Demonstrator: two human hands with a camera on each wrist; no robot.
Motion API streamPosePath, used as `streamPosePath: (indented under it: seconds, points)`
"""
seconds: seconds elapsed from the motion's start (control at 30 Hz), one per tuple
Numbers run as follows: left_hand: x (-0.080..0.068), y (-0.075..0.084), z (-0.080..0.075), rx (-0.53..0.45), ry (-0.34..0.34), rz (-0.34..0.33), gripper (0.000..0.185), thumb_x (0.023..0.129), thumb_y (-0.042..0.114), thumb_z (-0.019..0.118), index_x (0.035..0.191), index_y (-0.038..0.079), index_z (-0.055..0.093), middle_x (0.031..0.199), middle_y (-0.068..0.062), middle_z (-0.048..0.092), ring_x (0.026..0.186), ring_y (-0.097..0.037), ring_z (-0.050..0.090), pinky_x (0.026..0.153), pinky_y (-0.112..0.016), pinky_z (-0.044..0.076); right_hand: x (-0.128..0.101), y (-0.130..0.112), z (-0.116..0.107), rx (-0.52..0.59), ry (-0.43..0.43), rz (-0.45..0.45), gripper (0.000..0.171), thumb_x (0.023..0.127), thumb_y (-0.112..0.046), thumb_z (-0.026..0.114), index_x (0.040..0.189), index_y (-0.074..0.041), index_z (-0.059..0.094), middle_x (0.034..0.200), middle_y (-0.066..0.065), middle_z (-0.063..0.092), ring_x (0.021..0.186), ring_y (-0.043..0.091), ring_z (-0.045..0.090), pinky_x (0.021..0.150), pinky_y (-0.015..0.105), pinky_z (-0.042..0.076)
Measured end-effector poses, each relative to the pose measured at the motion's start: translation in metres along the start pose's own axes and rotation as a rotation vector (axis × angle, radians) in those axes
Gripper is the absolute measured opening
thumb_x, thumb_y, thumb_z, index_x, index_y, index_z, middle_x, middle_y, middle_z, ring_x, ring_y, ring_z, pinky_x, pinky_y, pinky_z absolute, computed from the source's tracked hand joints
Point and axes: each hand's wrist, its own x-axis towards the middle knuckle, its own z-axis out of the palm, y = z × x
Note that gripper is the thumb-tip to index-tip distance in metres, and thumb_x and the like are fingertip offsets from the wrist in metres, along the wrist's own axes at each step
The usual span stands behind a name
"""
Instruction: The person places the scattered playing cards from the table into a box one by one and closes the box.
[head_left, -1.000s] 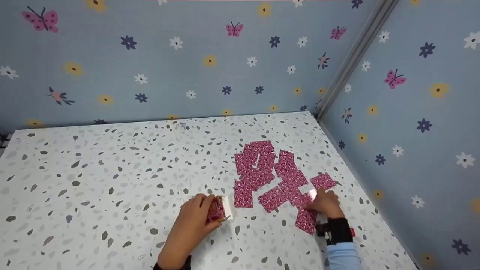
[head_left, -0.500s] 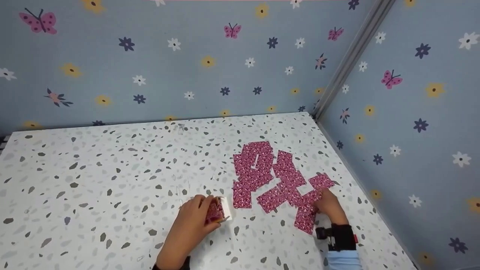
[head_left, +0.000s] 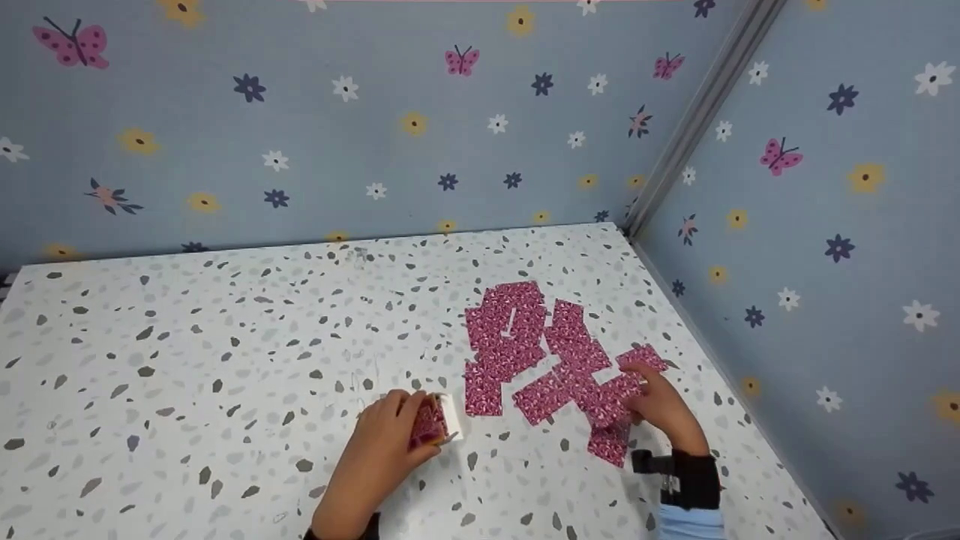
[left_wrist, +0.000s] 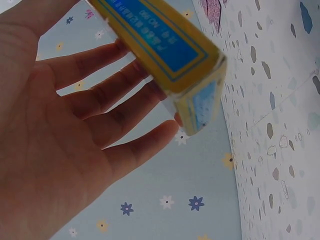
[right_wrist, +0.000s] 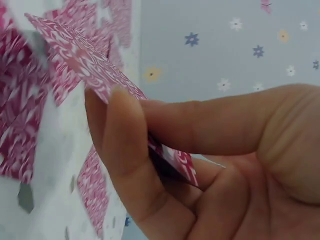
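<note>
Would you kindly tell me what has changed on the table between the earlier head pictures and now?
The right hand has shifted slightly to the right; it now pinches a patterned card, tilted up over the spread. When it took hold is unclear. The pale glint near its fingertips is gone. The left hand still holds the box, and the far cards lie unchanged.
</note>
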Motion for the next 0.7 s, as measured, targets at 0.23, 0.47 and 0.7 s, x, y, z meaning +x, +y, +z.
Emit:
streamPosePath:
  seconds: [0.23, 0.47, 0.7]
  points:
    - [0.0, 0.0, -0.001, 0.004, -0.007, -0.005, 0.069, 0.069, 0.037, 0.078, 0.122, 0.001, 0.054, 0.106, -0.012, 0.055, 0.097, -0.026, 0.056, 0.09, -0.045, 0.046, -0.007, -0.038, 0.013, 0.088, 0.033, -0.035, 0.041, 0.088, 0.008, 0.044, 0.129, 0.001, 0.043, 0.126, 0.031, 0.045, 0.061, 0.021, 0.061, 0.061, 0.04, 0.056]
    - [0.0, 0.0, -0.002, -0.004, -0.014, -0.012, 0.069, 0.068, 0.036, 0.078, 0.123, 0.001, 0.053, 0.107, -0.012, 0.056, 0.097, -0.025, 0.056, 0.09, -0.044, 0.046, -0.015, -0.067, 0.03, 0.099, 0.055, -0.085, 0.037, 0.091, 0.007, 0.046, 0.126, -0.003, 0.047, 0.125, 0.025, 0.048, 0.068, 0.019, 0.059, 0.06, 0.037, 0.057]
    - [-0.001, 0.002, -0.001, -0.024, -0.009, 0.003, 0.069, 0.068, 0.036, 0.079, 0.122, 0.001, 0.054, 0.105, -0.012, 0.056, 0.095, -0.026, 0.056, 0.089, -0.043, 0.046, -0.019, -0.088, 0.046, 0.147, 0.06, -0.114, 0.033, 0.09, 0.001, 0.053, 0.123, -0.005, 0.051, 0.115, 0.02, 0.055, 0.056, 0.016, 0.053, 0.051, 0.031, 0.052]
